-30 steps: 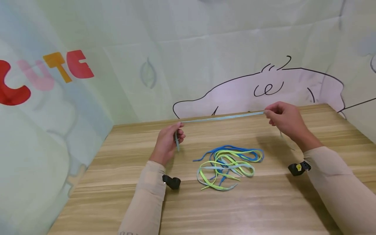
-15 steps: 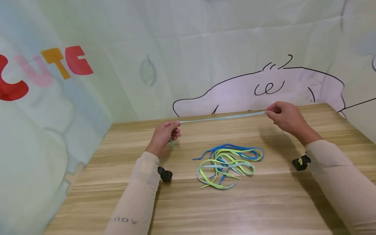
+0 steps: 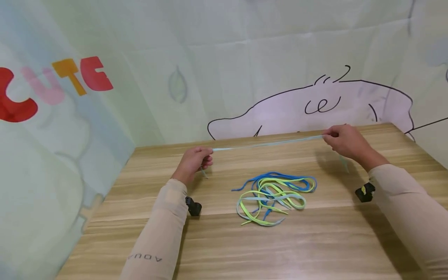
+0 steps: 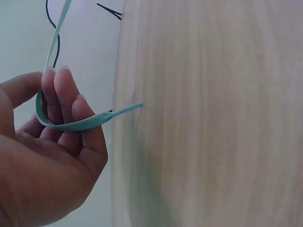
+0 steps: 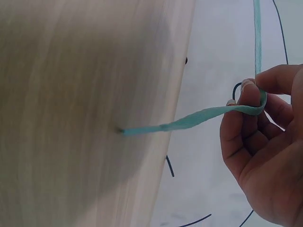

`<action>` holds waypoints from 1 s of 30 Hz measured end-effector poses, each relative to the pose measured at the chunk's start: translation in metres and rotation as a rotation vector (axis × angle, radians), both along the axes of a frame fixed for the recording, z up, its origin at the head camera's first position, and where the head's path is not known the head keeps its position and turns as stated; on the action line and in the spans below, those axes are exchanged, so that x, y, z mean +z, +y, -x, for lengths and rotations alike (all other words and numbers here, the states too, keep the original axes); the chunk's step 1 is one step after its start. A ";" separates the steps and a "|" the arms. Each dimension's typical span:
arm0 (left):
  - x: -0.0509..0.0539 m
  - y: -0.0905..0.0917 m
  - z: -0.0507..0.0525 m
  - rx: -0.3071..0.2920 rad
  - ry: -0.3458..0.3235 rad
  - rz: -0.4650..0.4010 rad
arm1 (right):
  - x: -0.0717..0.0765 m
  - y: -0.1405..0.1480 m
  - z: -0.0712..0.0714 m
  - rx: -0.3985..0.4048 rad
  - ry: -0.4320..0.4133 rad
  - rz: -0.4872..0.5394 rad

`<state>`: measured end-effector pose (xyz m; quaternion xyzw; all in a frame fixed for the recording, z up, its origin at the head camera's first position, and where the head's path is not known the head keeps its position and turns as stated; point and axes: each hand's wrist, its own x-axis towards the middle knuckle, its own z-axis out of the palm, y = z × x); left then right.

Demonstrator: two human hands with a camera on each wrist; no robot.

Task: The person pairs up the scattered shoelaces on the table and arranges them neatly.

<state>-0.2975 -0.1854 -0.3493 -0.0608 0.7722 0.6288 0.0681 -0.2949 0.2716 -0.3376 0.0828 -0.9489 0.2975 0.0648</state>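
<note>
A pale aqua shoelace [image 3: 273,143] is stretched between my two hands above the far part of the table. My left hand [image 3: 193,162] pinches it between thumb and fingers near one end; in the left wrist view the lace's tail [image 4: 80,125] crosses the curled fingers and its tip sticks out. At the other end my right hand [image 3: 346,144] pinches the lace too, and the loose tail [image 5: 194,118] hangs past the fingers in the right wrist view. Nearer to me lies a loose tangle of blue, yellow-green and pale aqua shoelaces [image 3: 274,181].
The wooden table [image 3: 224,249] ends at the back against a printed cloth wall [image 3: 224,77] with a cartoon outline and coloured letters. A small black camera [image 3: 193,206] sits on the left wrist, another black camera [image 3: 365,192] on the right.
The left hand has shifted left and slightly down, while the right hand has moved a little right and down. The lace between them spans slightly wider. The tangle lies unchanged.
</note>
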 end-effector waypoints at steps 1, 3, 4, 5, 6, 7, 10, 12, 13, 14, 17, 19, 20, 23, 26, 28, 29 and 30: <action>0.000 0.000 0.000 0.006 -0.002 0.001 | 0.000 0.002 0.001 0.003 0.000 -0.004; 0.001 -0.001 0.001 0.016 -0.006 0.009 | -0.001 0.004 0.002 0.010 -0.004 -0.010; 0.001 -0.001 0.001 0.020 -0.009 0.013 | -0.001 0.005 0.003 0.011 -0.007 -0.010; 0.001 -0.002 0.002 0.022 -0.010 0.017 | -0.001 0.005 0.003 0.012 -0.009 -0.004; 0.001 -0.002 0.002 0.021 -0.011 0.020 | -0.001 0.006 0.004 0.014 -0.010 -0.002; 0.002 -0.003 0.003 0.022 -0.011 0.023 | 0.000 0.005 0.005 0.011 -0.013 0.005; 0.003 -0.008 0.005 0.014 -0.007 0.029 | 0.000 0.004 0.008 0.010 -0.015 0.027; 0.003 -0.011 0.007 0.012 -0.002 0.041 | 0.001 0.002 0.010 0.012 -0.017 0.030; 0.003 -0.013 0.007 0.010 0.001 0.050 | 0.001 0.002 0.010 0.012 -0.019 0.030; 0.003 -0.015 0.008 0.010 0.004 0.058 | 0.000 0.001 0.011 0.015 -0.021 0.026; 0.001 -0.017 0.009 0.015 0.004 0.078 | 0.000 0.004 0.012 0.024 -0.031 0.011; 0.000 -0.017 0.010 0.019 -0.001 0.077 | 0.000 0.008 0.012 0.027 -0.046 -0.003; -0.001 -0.017 0.010 0.021 -0.004 0.072 | -0.001 0.011 0.012 0.027 -0.053 -0.009; -0.003 -0.015 0.011 0.028 -0.005 0.065 | -0.001 0.020 0.012 0.025 -0.070 -0.019; -0.003 -0.015 0.012 0.034 0.009 0.066 | -0.001 0.026 0.012 0.022 -0.076 -0.017; -0.002 -0.014 0.013 0.037 0.016 0.067 | 0.001 0.028 0.011 0.015 -0.080 -0.012; -0.002 -0.013 0.014 0.035 0.021 0.066 | 0.001 0.029 0.011 0.012 -0.079 -0.013; -0.002 -0.013 0.014 0.034 0.025 0.068 | 0.002 0.031 0.012 0.009 -0.080 -0.014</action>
